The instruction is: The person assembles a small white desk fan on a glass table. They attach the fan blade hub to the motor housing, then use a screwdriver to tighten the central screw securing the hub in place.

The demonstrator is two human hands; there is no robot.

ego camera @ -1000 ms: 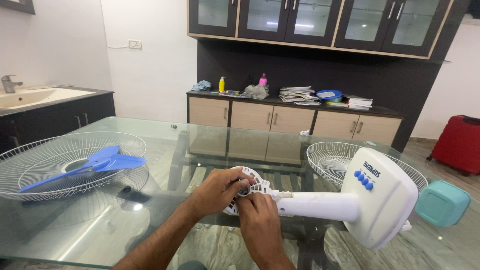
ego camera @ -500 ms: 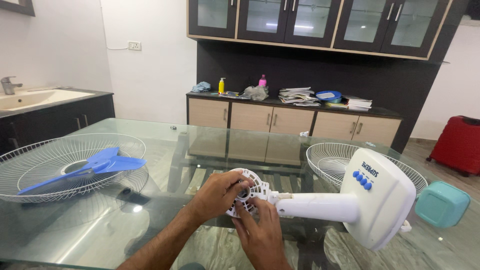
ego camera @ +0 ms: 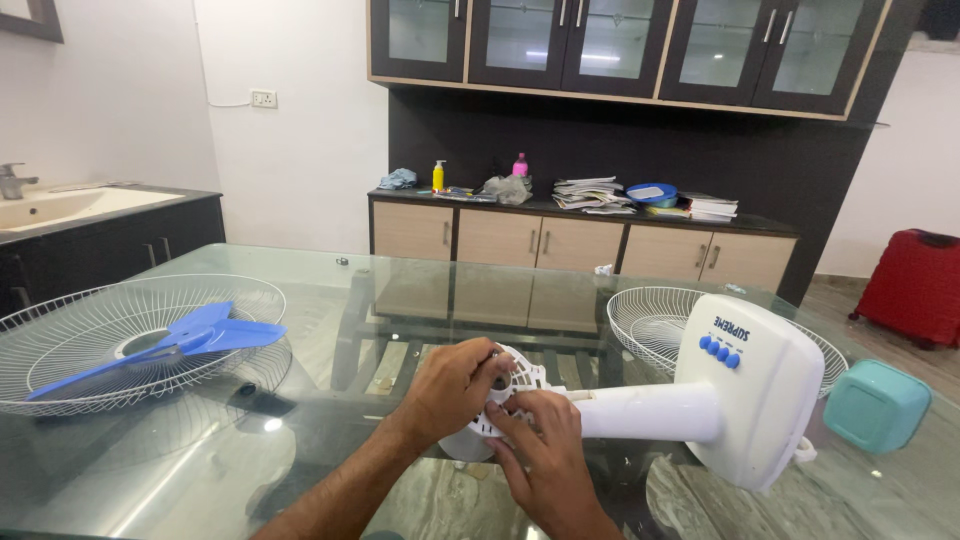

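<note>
Shifting lower since earlier, your left hand (ego camera: 455,385) and right hand (ego camera: 545,450) are both gripping the white fan motor housing (ego camera: 505,395) above the glass counter (ego camera: 300,300).

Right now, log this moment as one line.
left hand: on motor housing | right hand: on housing front | fan base: lying on glass table | blue blade: in grille

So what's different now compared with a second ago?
Little: the right hand slid up onto the white fan head, fingers nearer its hub; the left hand keeps its grip. Fan base, blue blade and wire guards stayed put.
</note>
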